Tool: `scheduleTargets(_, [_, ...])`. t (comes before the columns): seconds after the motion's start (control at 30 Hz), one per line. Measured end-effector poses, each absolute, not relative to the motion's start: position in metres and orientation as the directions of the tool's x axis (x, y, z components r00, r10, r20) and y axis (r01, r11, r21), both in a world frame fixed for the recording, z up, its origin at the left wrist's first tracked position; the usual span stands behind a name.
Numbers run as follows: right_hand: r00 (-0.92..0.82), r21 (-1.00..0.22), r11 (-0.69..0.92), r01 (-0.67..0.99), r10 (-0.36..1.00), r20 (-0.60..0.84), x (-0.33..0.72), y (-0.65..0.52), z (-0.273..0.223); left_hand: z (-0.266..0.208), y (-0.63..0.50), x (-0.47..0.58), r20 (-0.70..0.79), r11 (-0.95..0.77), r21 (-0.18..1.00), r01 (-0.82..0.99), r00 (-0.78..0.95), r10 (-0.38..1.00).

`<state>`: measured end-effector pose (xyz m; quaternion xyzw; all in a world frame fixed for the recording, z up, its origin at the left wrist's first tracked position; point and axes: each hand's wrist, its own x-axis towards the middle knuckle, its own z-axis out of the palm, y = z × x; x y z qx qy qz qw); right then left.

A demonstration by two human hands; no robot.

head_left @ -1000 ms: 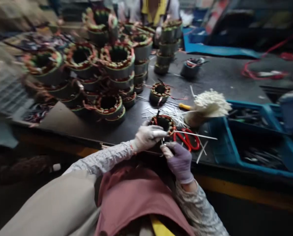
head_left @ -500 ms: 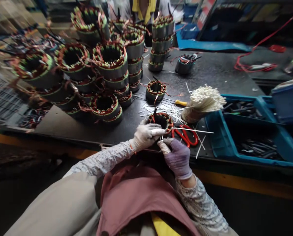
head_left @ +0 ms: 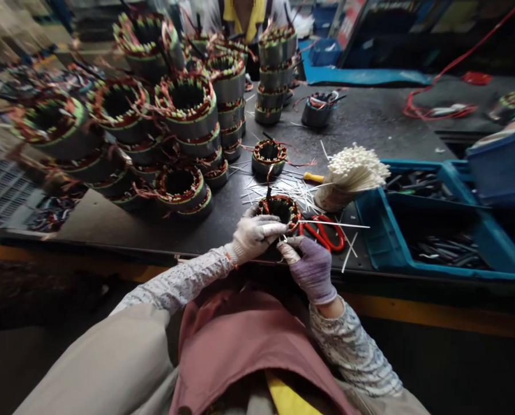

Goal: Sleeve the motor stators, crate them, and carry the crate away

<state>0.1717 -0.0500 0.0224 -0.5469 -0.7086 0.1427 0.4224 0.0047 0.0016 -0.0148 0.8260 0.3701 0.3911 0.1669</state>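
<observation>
Both gloved hands, left [head_left: 255, 235] and right [head_left: 310, 266], gripping copper-wound round stator [head_left: 279, 210] at desk [head_left: 382, 132] edge; tying unfinished, white tie strip [head_left: 333, 224] sticking out right.

stator stacks [head_left: 184, 124] crowding left, blue bin [head_left: 439, 236] right, bare worktop [head_left: 382, 129] beyond

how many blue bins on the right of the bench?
3. One blue bin beside the red scissors, one behind it, and one stacked at the far right edge. More may sit out of frame.
</observation>
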Motion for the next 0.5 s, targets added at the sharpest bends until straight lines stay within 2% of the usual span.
scheduleTargets(0.13, [-0.046, -0.689, 0.338, 0.641, 0.913, 0.405, 0.169, -0.044, 0.02, -0.015, 0.001, 0.004, 0.503, -0.664, 0.572, 0.482, 0.433, 0.747])
scheduleTargets(0.33, [-0.05, -0.683, 0.39, 0.618, 0.886, 0.461, 0.171, -0.054, 0.025, -0.014, 0.0, 0.005, 0.563, -0.682, 0.55, 0.482, 0.389, 0.729])
scheduleTargets(0.5, [-0.063, -0.694, 0.307, 0.651, 0.933, 0.354, 0.172, -0.042, 0.01, -0.013, 0.001, 0.003, 0.616, -0.72, 0.52, 0.459, 0.383, 0.688])
